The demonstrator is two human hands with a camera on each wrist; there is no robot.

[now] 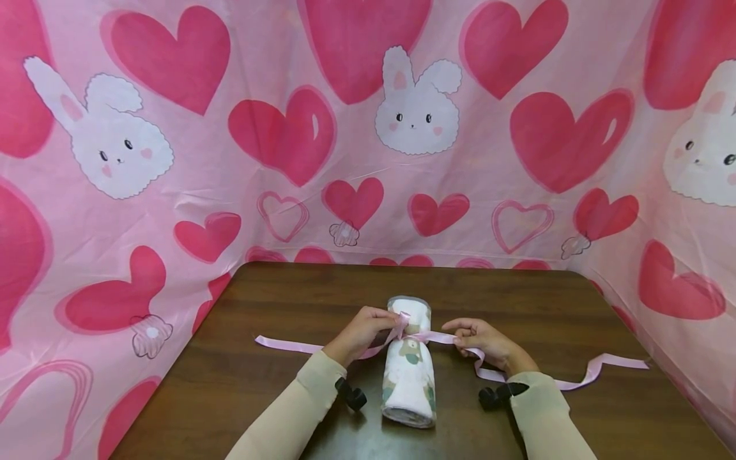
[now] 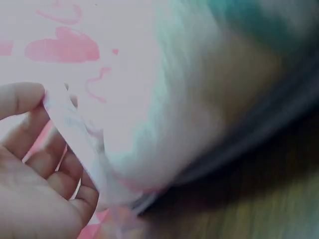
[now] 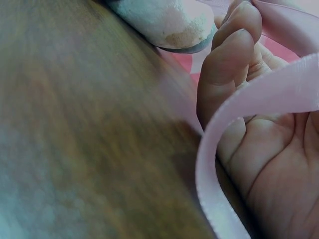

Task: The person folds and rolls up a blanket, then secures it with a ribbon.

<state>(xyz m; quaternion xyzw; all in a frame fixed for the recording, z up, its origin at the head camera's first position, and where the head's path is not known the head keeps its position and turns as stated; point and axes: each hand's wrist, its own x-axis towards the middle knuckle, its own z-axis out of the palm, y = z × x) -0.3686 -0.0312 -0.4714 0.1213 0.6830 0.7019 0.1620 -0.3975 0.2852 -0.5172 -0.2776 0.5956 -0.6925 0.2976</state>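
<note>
A rolled white towel (image 1: 407,377) with green and tan patches lies lengthwise on the table, cinched at its middle by a pink ribbon (image 1: 287,345). My left hand (image 1: 365,331) is at the towel's left side and pinches a raised piece of the ribbon (image 2: 75,134) between thumb and finger. To the right of the towel, my right hand (image 1: 485,344) holds the other ribbon length with its fingertips. In the right wrist view that ribbon (image 3: 269,94) loops loosely across the palm. The left wrist view is blurred, with the towel (image 2: 199,89) close up.
Brown wooden table (image 1: 276,396) under everything. The ribbon's right tail trails in waves toward the table's right edge; its left tail lies flat. A pink cloth (image 1: 356,160) with hearts and rabbits hangs around the back and sides. Black straps (image 1: 352,395) sit on both wrists.
</note>
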